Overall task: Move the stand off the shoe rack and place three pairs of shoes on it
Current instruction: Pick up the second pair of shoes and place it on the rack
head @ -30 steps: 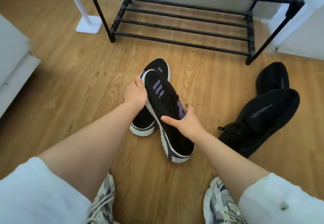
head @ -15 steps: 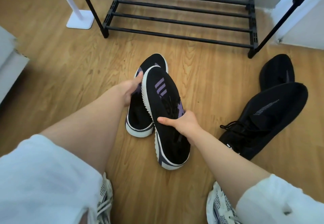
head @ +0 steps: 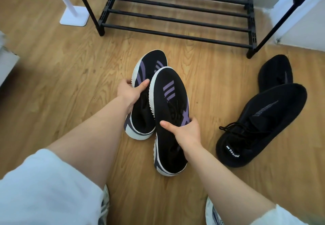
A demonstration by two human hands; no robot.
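I hold a pair of black sneakers with purple stripes and white soles over the wooden floor. My left hand [head: 130, 92] grips the left black-and-purple shoe [head: 146, 87] at its side. My right hand [head: 186, 131] grips the right black-and-purple shoe [head: 168, 105] near its laces, and this shoe overlaps the other. The black shoe rack [head: 175, 22] stands ahead, its lower bars bare. The white stand [head: 73, 16] rests on the floor left of the rack. A pair of all-black shoes [head: 263, 119] lies on the floor to the right.
A white piece of furniture [head: 7, 62] sits at the left edge. A white wall panel [head: 302, 13] rises right of the rack. My own feet in white patterned sneakers [head: 103, 205] show at the bottom.
Both hands have raised the black-and-purple shoes off the floor and shifted their grips; the left hand now wraps the left shoe's side. The view has dipped closer to the rack.
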